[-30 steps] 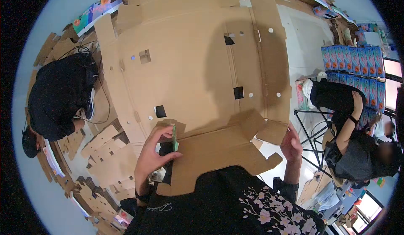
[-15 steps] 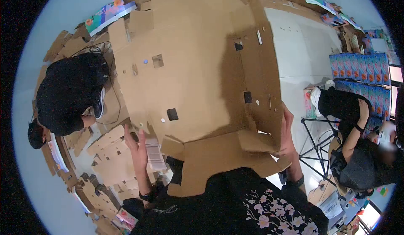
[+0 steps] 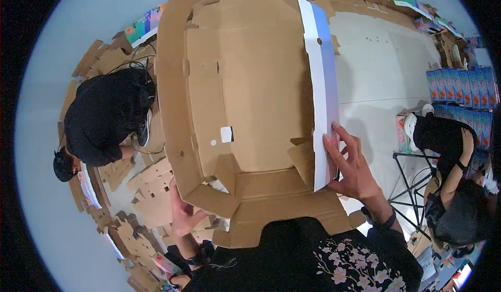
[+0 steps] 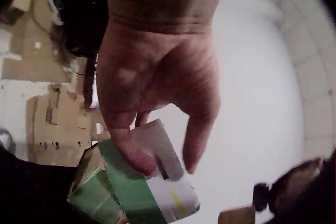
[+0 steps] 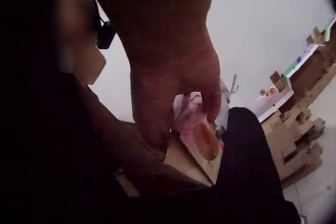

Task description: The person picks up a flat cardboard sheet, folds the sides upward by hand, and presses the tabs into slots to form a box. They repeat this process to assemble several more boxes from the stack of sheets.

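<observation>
Cardboard carton (image 3: 261, 98) before the black shirt (image 3: 287, 245): left wall (image 3: 175, 98) and right wall (image 3: 324, 93) now stand raised — half a second ago they lay flatter — so folding appears to be advancing. The left hand (image 3: 182, 215), again in contact, touches the carton, thumb spread apart; the right hand (image 3: 356, 173) grips the right wall between bent fingers and thumb.
</observation>
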A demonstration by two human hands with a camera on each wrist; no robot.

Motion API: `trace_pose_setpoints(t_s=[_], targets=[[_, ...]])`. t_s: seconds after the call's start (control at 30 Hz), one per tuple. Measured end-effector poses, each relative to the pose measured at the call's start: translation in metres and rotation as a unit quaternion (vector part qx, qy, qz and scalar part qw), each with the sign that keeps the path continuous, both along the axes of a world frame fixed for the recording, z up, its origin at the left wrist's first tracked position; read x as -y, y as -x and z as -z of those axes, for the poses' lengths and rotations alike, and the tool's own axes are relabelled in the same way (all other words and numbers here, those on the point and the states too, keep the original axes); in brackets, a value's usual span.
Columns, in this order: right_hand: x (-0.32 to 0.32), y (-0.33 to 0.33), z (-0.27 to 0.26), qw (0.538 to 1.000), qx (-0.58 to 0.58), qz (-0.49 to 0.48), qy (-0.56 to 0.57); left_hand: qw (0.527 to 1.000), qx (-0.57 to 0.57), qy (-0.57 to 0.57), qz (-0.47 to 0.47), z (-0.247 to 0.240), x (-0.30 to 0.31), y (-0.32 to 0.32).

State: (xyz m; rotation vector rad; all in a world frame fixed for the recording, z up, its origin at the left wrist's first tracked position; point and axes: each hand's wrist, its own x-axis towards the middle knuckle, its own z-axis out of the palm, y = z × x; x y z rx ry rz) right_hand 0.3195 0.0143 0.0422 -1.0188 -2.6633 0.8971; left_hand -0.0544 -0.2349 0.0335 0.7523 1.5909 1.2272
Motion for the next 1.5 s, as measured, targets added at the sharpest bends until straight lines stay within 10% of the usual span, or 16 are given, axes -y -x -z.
trace_pose_setpoints(t_s=[0.17,0.37,0.77,0.97,1.13,1.3,1.5], targets=[[0.002,0.006,0.002,1.000,0.006,0.007,-0.025,0.878,-0.469,-0.078,0.063,0.001,-0.043,-0.024],[-0.002,0.006,-0.011,0.995,0.062,-0.057,-0.052,0.801,-0.529,-0.197,0.200,0.004,-0.078,-0.038],[-0.015,-0.025,-0.022,0.976,0.088,-0.167,0.111,0.743,-0.411,0.014,0.528,-0.032,-0.111,-0.040],[0.008,-0.037,0.033,0.960,-0.184,0.024,0.211,0.940,-0.118,-0.113,0.300,0.012,-0.095,-0.042],[0.049,0.020,0.051,0.777,-0.409,0.396,0.267,0.967,-0.172,-0.184,-0.041,0.061,-0.087,-0.080],[0.045,0.019,0.060,0.925,-0.211,0.312,0.051,0.957,-0.258,-0.130,-0.011,0.062,-0.101,-0.087],[0.044,0.015,0.065,0.919,-0.250,0.293,0.084,0.949,-0.280,-0.145,0.010,0.068,-0.096,-0.082]])
